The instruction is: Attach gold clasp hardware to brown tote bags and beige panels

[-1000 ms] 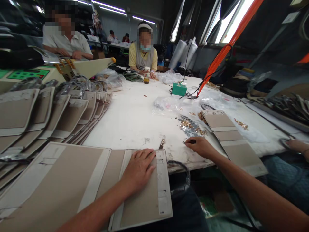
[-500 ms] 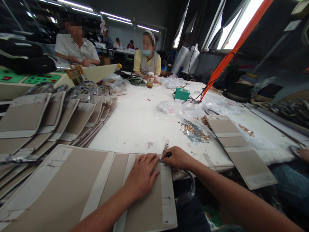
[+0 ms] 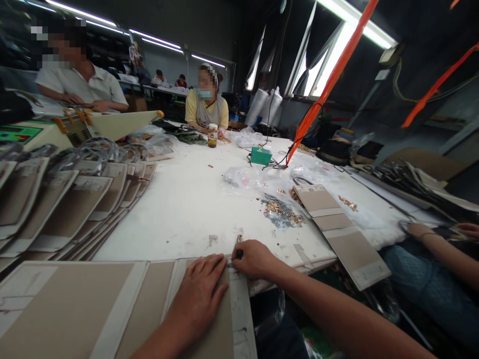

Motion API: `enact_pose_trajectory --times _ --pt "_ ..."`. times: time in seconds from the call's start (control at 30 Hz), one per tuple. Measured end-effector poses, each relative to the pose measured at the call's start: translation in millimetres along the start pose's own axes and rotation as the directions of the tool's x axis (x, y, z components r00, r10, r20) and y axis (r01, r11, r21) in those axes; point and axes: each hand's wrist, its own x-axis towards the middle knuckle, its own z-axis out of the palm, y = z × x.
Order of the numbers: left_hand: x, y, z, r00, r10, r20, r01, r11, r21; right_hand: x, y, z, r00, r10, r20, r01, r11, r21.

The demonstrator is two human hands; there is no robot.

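Observation:
My left hand (image 3: 200, 291) lies flat with fingers spread on a beige bag panel (image 3: 93, 309) at the table's near edge. My right hand (image 3: 254, 259) is closed in a pinch around a small dark tool. Its tip rests at the panel's top right corner, on the white strip (image 3: 239, 309). A small metal clasp (image 3: 239, 239) lies just beyond my right fingers.
Stacked beige panels (image 3: 67, 209) fan out on the left. Loose gold fittings (image 3: 280, 212) and another panel (image 3: 337, 229) lie to the right. A green box (image 3: 261, 155) and plastic bags (image 3: 239, 177) sit mid-table. Two people sit at the far side; another person's arm (image 3: 441, 249) is at right.
My right hand came left from the table's right side to the panel's corner beside my left hand. The view has tilted upward; my left hand stays flat.

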Motion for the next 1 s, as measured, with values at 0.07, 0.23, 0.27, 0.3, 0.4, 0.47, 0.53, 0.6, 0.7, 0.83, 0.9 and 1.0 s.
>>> enact_pose_trajectory --times 0.07,0.23,0.27,0.3,0.4,0.47,0.53,0.6,0.7,0.83,0.9,1.0 --pt "0 -1 1.1 1.000 0.003 -0.012 -0.003 1.000 0.007 -5 2 3 0.997 -0.026 -0.076 0.025 1.000 -0.015" --pt "0 -3 1.6 0.999 0.018 -0.032 -0.018 1.000 0.012 2 44 -11 0.972 0.113 -0.205 -0.111 0.994 0.020" --pt "-1 -3 1.7 0.999 0.020 -0.031 -0.019 1.000 0.011 7 59 -19 0.953 0.178 -0.244 -0.184 0.983 -0.002" --pt "-1 -3 1.9 0.999 0.020 -0.030 -0.020 1.000 0.010 12 76 -27 0.931 0.230 -0.282 -0.247 0.969 -0.026" --pt "-2 -3 3.6 0.999 0.015 -0.040 -0.015 1.000 0.008 23 122 -49 0.860 0.355 -0.367 -0.410 0.909 -0.081" --pt "-3 -4 4.9 0.999 0.014 -0.049 -0.014 1.000 0.008 28 143 -54 0.825 0.410 -0.390 -0.481 0.871 -0.101" --pt "-3 -4 5.7 0.998 0.016 -0.055 -0.016 1.000 0.007 31 154 -53 0.809 0.439 -0.392 -0.515 0.850 -0.111" --pt "-3 -4 5.7 0.998 0.016 -0.060 -0.016 1.000 0.005 33 159 -48 0.803 0.449 -0.393 -0.526 0.843 -0.111" --pt "-3 -4 4.4 0.998 0.015 -0.061 -0.016 1.000 -0.003 36 160 -44 0.798 0.450 -0.402 -0.525 0.846 -0.093" --pt "-1 -2 0.2 1.000 0.009 -0.022 -0.009 1.000 -0.016 34 156 -52 0.814 0.427 -0.394 -0.479 0.877 -0.039" --pt "-1 2 -3.2 1.000 0.003 0.002 -0.003 0.999 -0.033 28 148 -57 0.848 0.384 -0.367 -0.415 0.910 -0.007" --pt "-1 8 -8.5 1.000 -0.021 0.017 0.022 0.997 -0.071 10 119 -60 0.920 0.279 -0.275 -0.278 0.960 0.046"
